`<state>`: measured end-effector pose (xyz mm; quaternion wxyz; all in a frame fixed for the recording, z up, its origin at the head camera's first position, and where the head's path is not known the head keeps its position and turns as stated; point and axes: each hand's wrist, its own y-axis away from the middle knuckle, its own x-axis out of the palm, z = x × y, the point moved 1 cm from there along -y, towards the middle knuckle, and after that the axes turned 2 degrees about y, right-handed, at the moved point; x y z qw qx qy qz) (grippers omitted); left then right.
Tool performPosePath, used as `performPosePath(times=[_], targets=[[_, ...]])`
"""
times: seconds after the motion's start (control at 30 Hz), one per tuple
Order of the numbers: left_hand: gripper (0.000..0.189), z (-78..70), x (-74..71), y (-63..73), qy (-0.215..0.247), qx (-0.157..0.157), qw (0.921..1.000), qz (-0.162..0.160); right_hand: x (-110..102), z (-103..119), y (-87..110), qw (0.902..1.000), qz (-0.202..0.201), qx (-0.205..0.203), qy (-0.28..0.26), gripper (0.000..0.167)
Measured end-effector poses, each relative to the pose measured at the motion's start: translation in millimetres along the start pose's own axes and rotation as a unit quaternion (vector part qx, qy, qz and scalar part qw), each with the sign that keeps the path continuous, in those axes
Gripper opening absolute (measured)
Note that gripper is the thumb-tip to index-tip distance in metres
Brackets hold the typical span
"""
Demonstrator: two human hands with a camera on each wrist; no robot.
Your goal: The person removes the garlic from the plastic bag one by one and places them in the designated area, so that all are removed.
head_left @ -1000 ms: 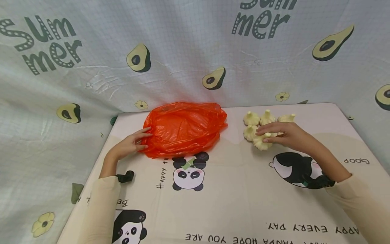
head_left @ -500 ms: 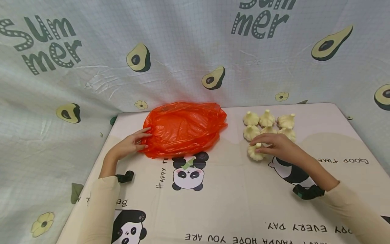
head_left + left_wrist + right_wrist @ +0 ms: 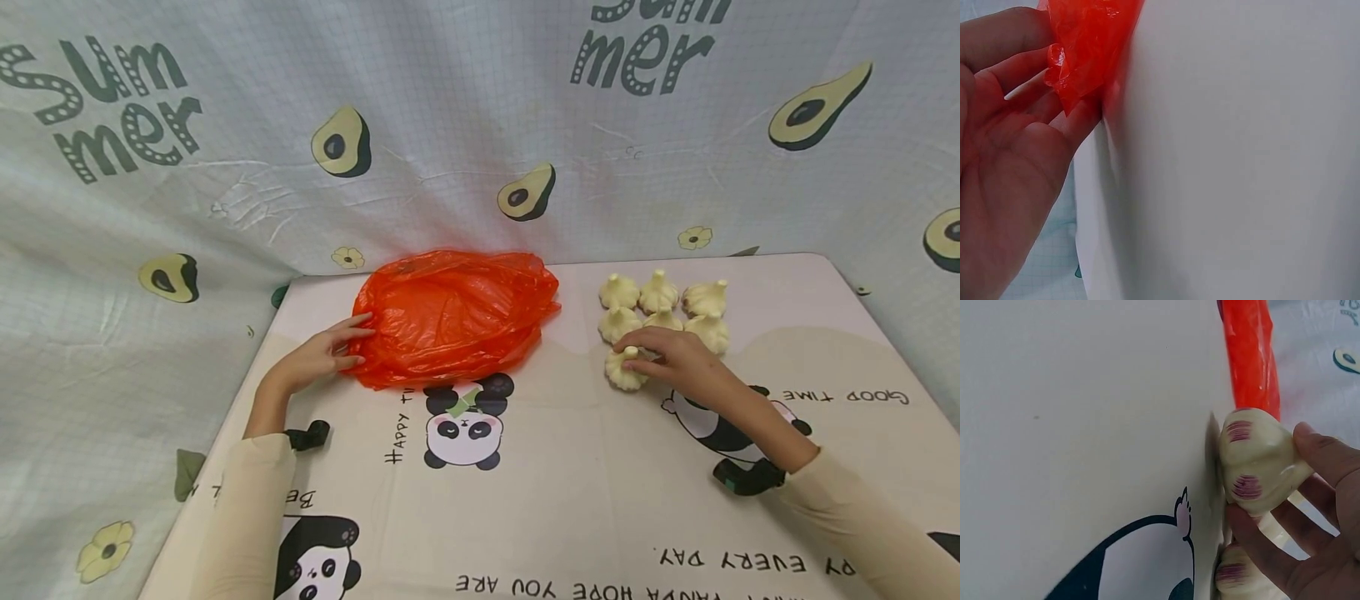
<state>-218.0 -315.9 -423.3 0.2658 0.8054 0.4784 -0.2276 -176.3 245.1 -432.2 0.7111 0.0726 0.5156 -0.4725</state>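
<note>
A garlic bulb (image 3: 625,372), pale with purple streaks seen in the right wrist view, stands at the near left of a block of similar bulbs. My right hand (image 3: 678,358) pinches it between thumb and fingers, right at the table surface. Behind it, several other garlic bulbs (image 3: 705,298) form two rows. To the left lies a wide-mouthed red plastic bag (image 3: 450,321). My left hand (image 3: 318,354) holds the bag's left edge; in the left wrist view the thin crumpled plastic (image 3: 1088,47) lies between thumb and fingers.
A printed cloth with pandas and lettering covers the table (image 3: 525,500). A hanging curtain (image 3: 450,125) with avocado prints rises along the back and left. Dark wrist straps (image 3: 748,475) are on both arms.
My right hand has carried the garlic bulb from the back rows slightly left and nearer, to a new spot in front. The left hand and the bag stay where they were.
</note>
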Motion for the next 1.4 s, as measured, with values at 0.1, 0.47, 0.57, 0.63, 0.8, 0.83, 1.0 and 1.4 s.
performPosePath(times=[0.1,0.47,0.57,0.63,0.8,0.83,1.0,1.4], targets=[[0.051,1.2,0.4,-1.3,0.003,0.003,1.0000,0.002,-0.3,-1.2,2.2,1.0000,-0.001,0.007,0.004,0.026],[0.051,-0.6,-0.9,-3.3,0.000,0.006,1.0000,0.002,-0.5,-0.3,3.4,0.9996,0.008,0.025,0.000,0.034],[0.050,-0.2,-1.1,-1.9,0.007,0.014,0.9999,-0.005,-2.9,-0.7,3.5,0.9998,0.006,0.019,-0.003,0.037],[0.050,1.1,-1.2,-0.6,0.015,0.019,0.9996,-0.011,-4.0,-1.1,3.5,0.9999,0.003,0.009,-0.005,0.038],[0.052,4.5,-1.5,1.5,0.028,0.019,0.9993,-0.017,-2.2,-1.2,3.1,0.9995,0.006,-0.010,-0.029,0.042],[0.052,5.0,-1.6,1.6,0.029,0.018,0.9993,-0.017,-1.2,-0.7,2.8,0.9993,0.008,-0.010,-0.034,0.042],[0.051,6.1,-1.1,0.9,0.031,0.020,0.9992,-0.016,2.6,2.6,0.6,0.9999,0.002,-0.002,-0.016,0.034],[0.050,2.3,-1.2,-0.9,0.007,0.006,0.9998,-0.017,-2.6,3.1,-1.2,0.9992,0.000,0.032,0.022,0.034]])
